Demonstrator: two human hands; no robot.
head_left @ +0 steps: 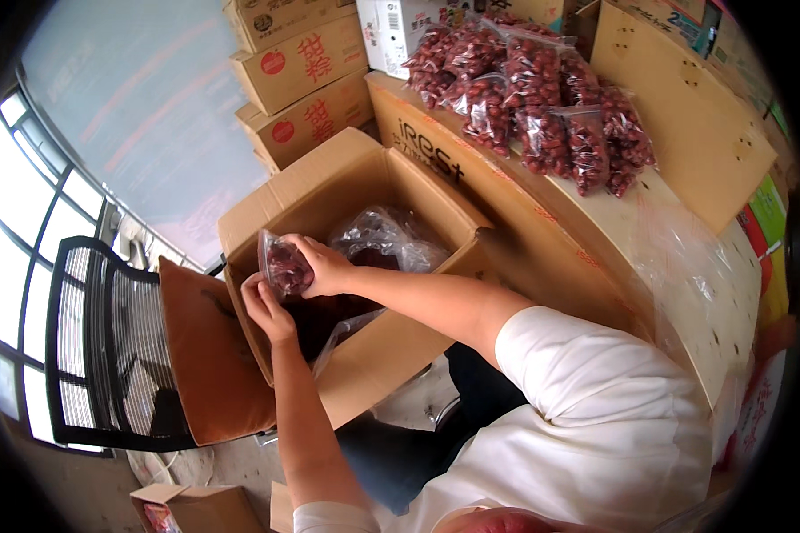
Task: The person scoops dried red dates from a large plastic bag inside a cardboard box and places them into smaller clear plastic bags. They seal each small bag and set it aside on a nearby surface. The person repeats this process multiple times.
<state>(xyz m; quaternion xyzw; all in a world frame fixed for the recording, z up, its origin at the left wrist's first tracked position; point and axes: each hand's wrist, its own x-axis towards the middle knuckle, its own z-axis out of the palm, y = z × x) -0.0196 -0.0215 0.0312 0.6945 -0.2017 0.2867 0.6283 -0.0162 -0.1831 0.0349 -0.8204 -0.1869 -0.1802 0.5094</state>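
Note:
A small clear zip bag of dark red dates (286, 269) is between my two hands, over the left part of an open cardboard box (289, 191). My left hand (268, 309) grips its lower left edge, and my right hand (326, 265) is wrapped round its right side. Dark red contents, shadowed and hard to make out, lie inside the box below my wrists. A crumpled clear plastic liner (387, 233) bunches up at the box's far side.
Filled bags of dates (533, 107) are heaped on a board-topped surface (636, 222) at the far right. Stacked cartons (307, 115) stand behind the box. To the left is a mesh-backed chair with an orange cushion (209, 355). A smaller open carton (213, 511) sits on the floor.

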